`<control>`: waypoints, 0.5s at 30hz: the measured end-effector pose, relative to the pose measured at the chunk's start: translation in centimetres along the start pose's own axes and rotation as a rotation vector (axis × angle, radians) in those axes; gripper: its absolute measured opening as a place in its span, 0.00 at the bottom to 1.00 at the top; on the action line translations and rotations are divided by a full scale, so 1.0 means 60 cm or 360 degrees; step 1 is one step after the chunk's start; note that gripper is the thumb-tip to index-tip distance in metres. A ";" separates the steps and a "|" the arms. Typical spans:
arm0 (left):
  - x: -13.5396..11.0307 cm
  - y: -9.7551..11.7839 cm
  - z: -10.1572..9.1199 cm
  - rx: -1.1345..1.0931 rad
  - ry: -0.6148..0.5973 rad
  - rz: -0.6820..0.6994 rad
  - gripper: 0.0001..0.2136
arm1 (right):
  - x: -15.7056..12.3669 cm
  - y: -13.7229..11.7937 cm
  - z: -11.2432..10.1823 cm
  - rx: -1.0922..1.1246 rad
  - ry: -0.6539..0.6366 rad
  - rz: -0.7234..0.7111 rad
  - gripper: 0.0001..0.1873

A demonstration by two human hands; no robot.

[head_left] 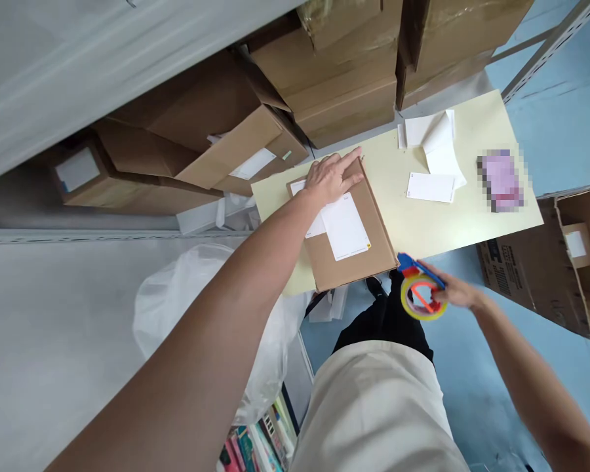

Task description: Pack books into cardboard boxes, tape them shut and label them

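Observation:
A flat brown cardboard parcel (pixel 358 242) with a white label lies on a pale yellow table (pixel 423 226). My left hand (pixel 330 177) rests flat on the parcel's far end, fingers stretched out. My right hand (pixel 453 290) is closed around a tape dispenser (pixel 421 288) with a yellow tape roll, red hub and blue handle, held just off the table's near edge beside the parcel's corner.
White paper slips (pixel 430 187) and a blurred pink item (pixel 500 180) lie on the table's right part. Stacked cardboard boxes (pixel 334 72) stand behind it. An open box (pixel 560 262) sits on the blue floor at right. A white plastic bag (pixel 201 295) and books (pixel 255 446) are at left.

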State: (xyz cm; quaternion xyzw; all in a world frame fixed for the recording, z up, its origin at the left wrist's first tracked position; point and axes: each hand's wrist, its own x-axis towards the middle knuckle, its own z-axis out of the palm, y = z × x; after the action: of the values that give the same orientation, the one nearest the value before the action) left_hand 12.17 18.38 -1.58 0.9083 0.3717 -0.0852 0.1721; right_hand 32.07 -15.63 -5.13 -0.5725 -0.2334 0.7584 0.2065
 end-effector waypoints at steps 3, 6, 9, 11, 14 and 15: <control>0.000 0.007 -0.005 -0.0004 -0.0029 -0.0024 0.32 | -0.012 0.066 0.074 0.0280 0.0076 -0.0103 0.55; -0.003 0.009 -0.013 0.0005 -0.0047 -0.0130 0.33 | 0.016 0.092 0.137 0.0560 0.0243 -0.0256 0.55; -0.021 -0.006 -0.018 -0.0029 0.0027 -0.0426 0.33 | 0.057 0.068 0.141 0.0813 0.0438 -0.0331 0.53; -0.045 -0.025 -0.015 -0.0096 0.0115 -0.0739 0.33 | 0.084 0.021 0.101 0.0814 0.0486 -0.0392 0.51; -0.091 -0.048 -0.005 -0.0203 0.0226 -0.1234 0.37 | 0.126 -0.089 0.003 0.0424 0.0423 -0.0492 0.46; -0.103 -0.049 -0.003 -0.0198 0.0271 -0.1333 0.39 | 0.141 -0.131 -0.030 0.0201 0.0376 -0.0513 0.45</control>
State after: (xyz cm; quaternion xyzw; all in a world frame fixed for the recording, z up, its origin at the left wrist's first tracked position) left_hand 5.70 16.39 -0.41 0.6707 0.7256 -0.0499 0.1456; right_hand 31.96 -4.18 -7.48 -0.5986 -0.2483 0.6562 0.3865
